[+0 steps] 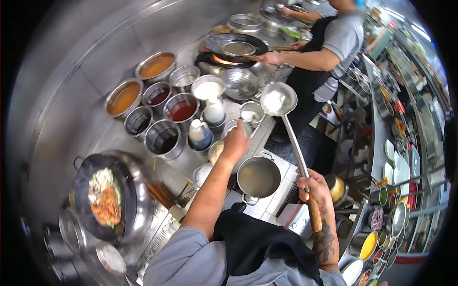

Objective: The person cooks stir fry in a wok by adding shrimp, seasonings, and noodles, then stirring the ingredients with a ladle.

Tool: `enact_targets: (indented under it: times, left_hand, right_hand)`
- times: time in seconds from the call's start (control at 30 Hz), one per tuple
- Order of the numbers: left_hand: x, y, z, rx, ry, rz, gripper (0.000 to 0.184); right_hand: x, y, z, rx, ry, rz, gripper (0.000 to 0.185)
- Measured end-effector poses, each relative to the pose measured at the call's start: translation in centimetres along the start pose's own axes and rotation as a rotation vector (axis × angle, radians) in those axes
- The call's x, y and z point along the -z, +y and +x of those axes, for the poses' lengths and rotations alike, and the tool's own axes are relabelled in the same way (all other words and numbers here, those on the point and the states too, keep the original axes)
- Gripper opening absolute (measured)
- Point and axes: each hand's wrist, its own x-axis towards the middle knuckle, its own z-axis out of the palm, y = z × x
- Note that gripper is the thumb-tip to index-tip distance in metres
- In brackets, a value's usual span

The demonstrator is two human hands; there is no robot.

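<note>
My right hand (315, 187) is wrapped round the long handle of a steel ladle (296, 148), near its wooden end. The ladle's bowl (278, 99) is raised ahead, above the floor, with a bright glare inside. My left hand (236, 142) reaches over the seasoning containers with its fingers curled. A thin metal handle (256, 129) shows beside those fingers; whether they grip it is hard to see. Just beyond lies a small steel pot of white contents (251, 113). A bowl (244, 127) is partly covered by the hand.
A wok (126, 190) with orange and white food sits at left. Steel pots of dark sauce (162, 138) and squeeze bottles (198, 128) crowd the counter. Below stands a pot of cloudy liquid (258, 176). A co-worker (329, 57) works at a flaming wok (229, 50); shelves line the right.
</note>
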Motion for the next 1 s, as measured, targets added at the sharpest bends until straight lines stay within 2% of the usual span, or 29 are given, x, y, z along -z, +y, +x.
enact_targets:
  times: [0.1, 0.13, 0.2, 0.23, 0.27, 0.33, 0.43, 0.47, 0.53, 0.57, 0.6, 0.7, 0.8, 0.83, 0.9, 1.0]
  left_hand:
    - [3.9, 1.6, -7.8, -0.041, 0.026, -0.186, 0.062]
    - [5.7, 2.5, -11.1, -0.038, -0.034, -0.317, 0.063]
    - [8.1, 2.8, -17.9, 0.138, -0.357, -0.529, 0.062]
    - [7.2, 1.3, -21.5, 0.105, -0.423, -0.633, 0.061]
    - [10.2, 3.2, -24.8, 0.106, -0.524, -0.645, 0.059]
    - [9.5, 0.2, -32.6, 0.162, -0.631, -0.589, 0.056]
    - [10.4, -0.6, -42.4, 0.382, -0.516, -0.524, 0.047]
    - [10.6, -0.9, -44.9, 0.463, -0.548, -0.475, 0.046]
    - [6.7, -5.1, -52.8, 0.340, -0.349, -0.257, 0.037]
    - [7.2, -5.4, -54.8, 0.457, -0.373, -0.247, 0.037]
    - [7.6, -5.6, -56.8, 0.575, -0.400, -0.239, 0.038]
    - [6.1, -9.3, -63.8, 0.689, -0.326, -0.161, 0.038]
    - [4.2, -14.9, -71.7, 0.925, -0.615, -0.134, 0.036]
    - [2.8, -16.2, -75.1, 0.989, -0.538, -0.150, 0.035]
    - [1.2, -18.1, -80.3, 1.102, -0.387, -0.175, 0.033]
    - [3.5, -17.8, -85.0, 1.318, -0.267, -0.272, 0.033]
  right_hand:
    - [-2.2, -0.3, -0.7, 0.031, -0.163, -0.015, 0.028]
    - [-3.1, -0.3, -0.8, 0.019, -0.226, 0.009, 0.028]
    - [-5.4, -0.2, -1.0, -0.011, -0.348, 0.053, 0.028]
    - [-6.3, 0.2, -0.6, -0.030, -0.399, 0.046, 0.027]
    - [-7.4, 0.5, -0.2, -0.075, -0.453, 0.058, 0.028]
    - [-10.2, 1.3, 0.3, -0.155, -0.545, 0.080, 0.028]
    - [-15.1, 2.7, 0.5, -0.229, -0.632, 0.058, 0.026]
    - [-17.0, 3.1, 0.4, -0.241, -0.644, 0.022, 0.025]
    - [-20.0, 4.1, 1.6, -0.247, -0.691, -0.059, 0.024]
    - [-21.6, 4.5, 2.7, -0.242, -0.726, -0.128, 0.026]
    - [-23.4, 5.2, 3.9, -0.252, -0.705, -0.168, 0.020]
    - [-28.7, 7.5, 7.1, -0.156, -0.681, -0.322, 0.008]
    - [-34.8, 9.5, 10.1, -0.122, -0.597, -0.535, 0.012]
    - [-36.6, 9.9, 10.1, -0.088, -0.539, -0.635, 0.015]
    - [-39.0, 11.2, 11.6, -0.080, -0.526, -0.568, 0.016]
    - [-41.7, 12.4, 12.6, -0.057, -0.486, -0.635, 0.015]
